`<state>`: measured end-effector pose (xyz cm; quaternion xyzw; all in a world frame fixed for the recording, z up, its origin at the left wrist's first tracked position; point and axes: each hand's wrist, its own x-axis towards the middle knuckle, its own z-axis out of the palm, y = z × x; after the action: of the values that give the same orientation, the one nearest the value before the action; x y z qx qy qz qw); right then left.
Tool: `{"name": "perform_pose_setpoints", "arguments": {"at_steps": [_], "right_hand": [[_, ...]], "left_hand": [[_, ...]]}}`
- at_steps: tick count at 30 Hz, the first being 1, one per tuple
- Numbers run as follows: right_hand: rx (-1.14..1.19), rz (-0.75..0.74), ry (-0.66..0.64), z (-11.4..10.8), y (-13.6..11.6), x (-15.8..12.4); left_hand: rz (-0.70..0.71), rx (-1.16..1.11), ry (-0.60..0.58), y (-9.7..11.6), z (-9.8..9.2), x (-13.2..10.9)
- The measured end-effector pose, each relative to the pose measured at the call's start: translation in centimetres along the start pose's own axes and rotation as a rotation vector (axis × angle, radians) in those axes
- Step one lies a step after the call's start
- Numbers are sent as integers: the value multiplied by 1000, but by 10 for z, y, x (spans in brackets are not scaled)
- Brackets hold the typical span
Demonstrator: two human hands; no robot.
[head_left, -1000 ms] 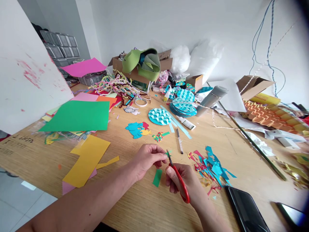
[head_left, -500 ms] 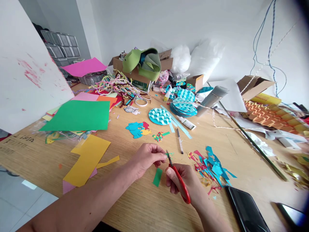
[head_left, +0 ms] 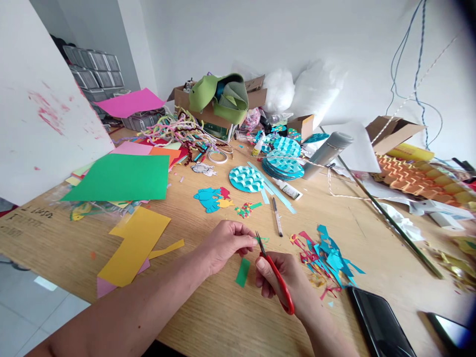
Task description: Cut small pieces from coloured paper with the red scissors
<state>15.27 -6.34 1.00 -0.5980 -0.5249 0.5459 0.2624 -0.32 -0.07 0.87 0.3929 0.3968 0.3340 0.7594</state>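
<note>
My right hand (head_left: 277,275) is wrapped round the red handles of a pair of scissors (head_left: 279,282), whose narrow blades point up and away. My left hand (head_left: 235,240) pinches a small piece of green paper (head_left: 256,240) between thumb and fingertips, right at the blade tips. Most of that piece is hidden by the fingers. Below, a green paper strip (head_left: 243,272) lies flat on the table. Beyond my hands lie a blue paper fish (head_left: 208,199), smaller red and yellow fish, and a little heap of tiny coloured bits (head_left: 244,210).
Paper scraps (head_left: 327,253) lie right of my hands, with a black phone (head_left: 381,320) nearer. A pen (head_left: 277,217), a glue bottle (head_left: 288,189) and a wave-patterned disc (head_left: 246,179) lie farther off. Green card (head_left: 119,176) and yellow card (head_left: 136,250) are at left.
Both hands stay in nearly the same place. The scissors and the green paper at their tips show barely any shift.
</note>
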Motion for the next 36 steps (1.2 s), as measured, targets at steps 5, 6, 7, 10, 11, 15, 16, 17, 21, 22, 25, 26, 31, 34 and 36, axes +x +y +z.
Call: {"name": "perform_pose_setpoints", "arguments": {"at_steps": [5,6,7,10,11,15,16,17,21,22,25,26,31,34,36], "right_hand": [[-10,8,-10,-1,1,0],[-7,9,-11,-1,1,0],[-2,9,-10,-1,2,1],[11,11,-6,-1,2,1],[11,10,-4,-1,3,1],[2,10,0,-1,3,1],[-2,11,1,-1,3,1],[-5,10,2,-1,3,1],[2,-10,-1,0,2,1],[7,-13,-2,0,2,1],[16,-7,-7,-1,3,2],[18,-3,-10,-1,3,2],[26,12,-15,-1,2,1],[26,17,-20,-1,1,0],[21,21,-21,-1,1,0]], "left_hand": [[-7,-3,4,1,1,-1],[-11,-8,6,1,1,-1],[-16,-14,6,2,1,-1],[-44,-18,-13,2,1,-1],[-57,-15,-23,2,1,-1],[-81,-9,-21,0,0,0],[-77,-8,-16,0,0,1],[-72,-6,-12,0,0,1],[-50,20,-17,-2,-1,1],[-44,27,-20,-2,-1,2],[-37,43,-26,-1,-1,2],[-39,45,-26,0,-1,1],[-51,33,-15,4,0,0],[-44,39,-3,5,1,-1],[-37,45,-4,4,0,-1]]}}
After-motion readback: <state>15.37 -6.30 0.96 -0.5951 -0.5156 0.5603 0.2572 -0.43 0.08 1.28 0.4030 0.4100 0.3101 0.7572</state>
